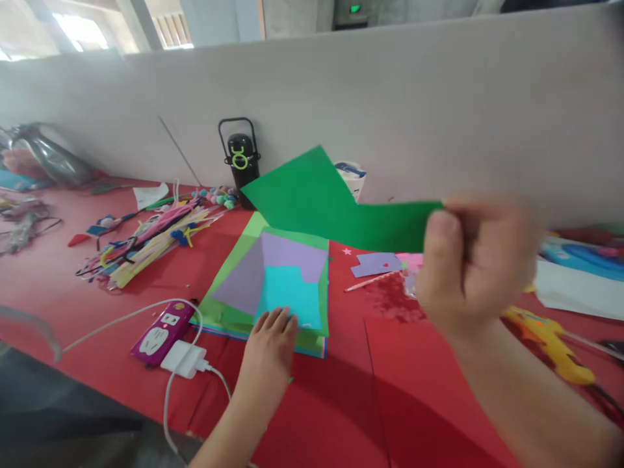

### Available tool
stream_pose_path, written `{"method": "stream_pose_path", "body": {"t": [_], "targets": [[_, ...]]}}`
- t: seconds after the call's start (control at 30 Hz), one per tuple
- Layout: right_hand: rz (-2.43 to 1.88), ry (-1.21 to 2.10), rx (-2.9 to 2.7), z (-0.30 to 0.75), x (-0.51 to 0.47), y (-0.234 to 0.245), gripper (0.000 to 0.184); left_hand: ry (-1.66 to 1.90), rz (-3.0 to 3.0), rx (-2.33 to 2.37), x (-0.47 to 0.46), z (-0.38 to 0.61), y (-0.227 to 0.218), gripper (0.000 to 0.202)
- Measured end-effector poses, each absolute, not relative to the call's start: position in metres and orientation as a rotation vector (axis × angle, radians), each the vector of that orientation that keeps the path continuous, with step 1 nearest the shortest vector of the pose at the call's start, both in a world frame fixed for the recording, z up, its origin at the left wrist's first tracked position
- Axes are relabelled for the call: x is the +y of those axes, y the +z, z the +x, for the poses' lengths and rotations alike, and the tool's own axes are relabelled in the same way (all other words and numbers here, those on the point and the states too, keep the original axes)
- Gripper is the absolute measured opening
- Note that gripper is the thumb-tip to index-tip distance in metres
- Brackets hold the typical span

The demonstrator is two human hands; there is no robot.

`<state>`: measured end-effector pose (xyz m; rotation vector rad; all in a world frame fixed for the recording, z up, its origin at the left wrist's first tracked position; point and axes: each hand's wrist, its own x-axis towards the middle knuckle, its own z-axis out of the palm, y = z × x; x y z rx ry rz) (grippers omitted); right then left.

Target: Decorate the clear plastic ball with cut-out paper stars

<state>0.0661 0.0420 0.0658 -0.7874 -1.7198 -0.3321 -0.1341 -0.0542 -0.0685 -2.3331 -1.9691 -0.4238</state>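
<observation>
My right hand (480,260) is raised and pinches one end of a dark green sheet of paper (316,201) between thumb and fingers. The sheet has an angular cut outline and hangs in the air to the left of the hand. My left hand (273,344) rests with its fingers laid on the lower edge of a light blue piece of paper (290,292). Under that lies a cut purple paper (244,276), on top of a stack of light green paper (219,309). The left thumb is hidden.
Pipe cleaners (156,240) lie at left, near a purple power strip (163,331) with a white charger (184,359) and cable. A black bottle (242,162) stands by the partition (312,97). At right lie a yellow glue gun (550,341) and purple scraps (375,264).
</observation>
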Motion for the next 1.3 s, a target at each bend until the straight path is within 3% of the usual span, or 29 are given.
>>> {"method": "stream_pose_path", "body": {"t": [0.13,0.2,0.33,0.43,0.6,0.77,0.83,0.93,1.07,1.13,1.3], "targets": [[-0.596,0.122,-2.076,0.121,0.014,0.039,0.035,-0.494,-2.351,-2.041,-0.053,-0.135,-0.072,0.033],[-0.594,0.174,-2.210,0.146,0.003,0.026,0.036,-0.566,-2.362,-2.107,-0.056,-0.137,-0.068,0.030],[-0.831,0.224,-2.181,0.190,-0.015,0.007,0.027,-0.831,-2.275,-2.441,-0.057,-0.139,-0.052,0.031],[-1.061,0.480,-1.977,0.221,-0.028,-0.007,0.021,-0.989,-2.167,-2.567,-0.052,-0.130,-0.039,0.026],[-1.197,1.075,-1.686,0.256,-0.043,-0.035,0.014,-1.053,-2.370,-2.076,-0.042,-0.084,-0.026,0.042],[-1.192,1.487,-1.453,0.257,-0.042,-0.044,0.002,-0.669,-2.883,-1.604,-0.026,-0.024,-0.029,0.057],[-1.184,1.547,-1.441,0.257,-0.042,-0.042,0.008,-0.579,-2.969,-1.603,-0.017,-0.007,-0.030,0.058],[-1.099,1.572,-1.468,0.261,-0.042,-0.037,0.010,-0.589,-3.067,-1.644,-0.002,0.007,-0.025,0.060],[-1.158,1.502,-1.448,0.267,-0.037,-0.035,0.005,-0.513,-3.332,-1.854,0.013,0.013,-0.010,0.024],[-1.238,1.412,-1.472,0.270,-0.032,-0.037,0.008,-0.435,-3.379,-1.921,0.018,0.013,-0.008,0.023],[-1.847,0.571,-2.037,0.292,-0.024,-0.050,0.016,-0.290,-3.381,-1.977,0.026,-0.002,-0.023,0.025]]}}
